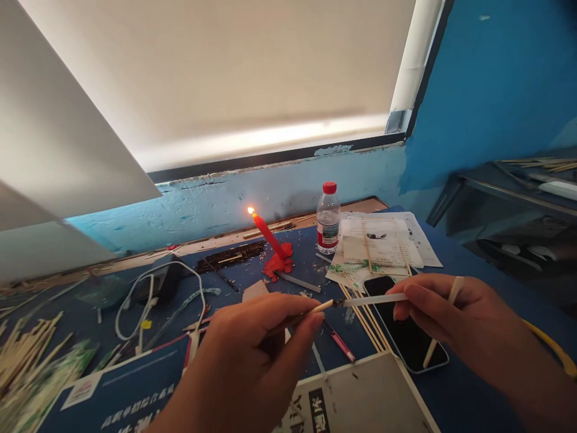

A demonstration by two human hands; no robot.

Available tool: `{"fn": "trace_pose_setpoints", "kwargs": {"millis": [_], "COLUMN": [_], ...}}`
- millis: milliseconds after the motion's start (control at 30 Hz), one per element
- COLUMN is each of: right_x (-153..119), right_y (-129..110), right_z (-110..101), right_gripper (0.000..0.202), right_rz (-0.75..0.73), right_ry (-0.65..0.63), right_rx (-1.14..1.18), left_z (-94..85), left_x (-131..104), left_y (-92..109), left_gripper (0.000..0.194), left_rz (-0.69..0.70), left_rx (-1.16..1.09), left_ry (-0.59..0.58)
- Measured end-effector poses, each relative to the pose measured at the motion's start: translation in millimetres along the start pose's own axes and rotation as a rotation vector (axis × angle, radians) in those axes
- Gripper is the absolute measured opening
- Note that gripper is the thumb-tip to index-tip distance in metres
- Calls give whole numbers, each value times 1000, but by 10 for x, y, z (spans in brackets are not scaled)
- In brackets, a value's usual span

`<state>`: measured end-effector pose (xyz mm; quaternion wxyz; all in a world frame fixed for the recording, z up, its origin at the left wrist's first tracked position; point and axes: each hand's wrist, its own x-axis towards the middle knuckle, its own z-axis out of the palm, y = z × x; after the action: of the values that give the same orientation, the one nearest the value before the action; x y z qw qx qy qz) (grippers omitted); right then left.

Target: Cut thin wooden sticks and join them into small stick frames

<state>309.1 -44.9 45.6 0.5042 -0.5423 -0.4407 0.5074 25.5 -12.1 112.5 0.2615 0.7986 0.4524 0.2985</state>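
Observation:
My left hand (265, 337) is closed, pinching a thin wooden stick (324, 306) between thumb and forefinger. In my right hand (455, 313) is a translucent white glue stick (372, 299), its darkened tip meeting the end of the wooden stick. A second wooden stick (431, 353) is tucked between the right hand's fingers and slants downward. Beyond my hands a lit red candle (269, 236) leans left in a lump of melted red wax (278, 264). Another translucent glue stick (300, 282) lies beside the wax.
A red-capped water bottle (328, 219) stands behind, beside papers (392, 240) with sticks on them. A phone (406, 331) lies under my right hand. Books (121, 385) cover the near edge. At left are a white cable (157, 267) and a pile of wooden sticks (27, 355).

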Motion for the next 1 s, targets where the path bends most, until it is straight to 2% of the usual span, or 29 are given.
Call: {"fn": "trace_pose_setpoints", "kwargs": {"millis": [267,433,600,867,1000], "right_x": [69,72,55,102,326], "right_y": [-225,-181,-65,-300,-357], "right_z": [98,77,61,125,93], "right_gripper": [24,29,25,24,19], "right_rz": [-8,9,39,-43,-27], "right_ry": [38,23,-60,-33,-73], "right_rx": [251,160,145,234,218], "left_z": [-14,-6,-10,6,10], "left_x": [-33,-38,-23,-33,-30], "left_y": [-39,-29,-9,-35,-39], "left_gripper": [13,13,12,13,12], "left_rz": [-9,-8,-7,-4,-11], "left_rx": [6,-3,-14,-4,-18], "left_ry": [-8,0,-18,-10,15]}}
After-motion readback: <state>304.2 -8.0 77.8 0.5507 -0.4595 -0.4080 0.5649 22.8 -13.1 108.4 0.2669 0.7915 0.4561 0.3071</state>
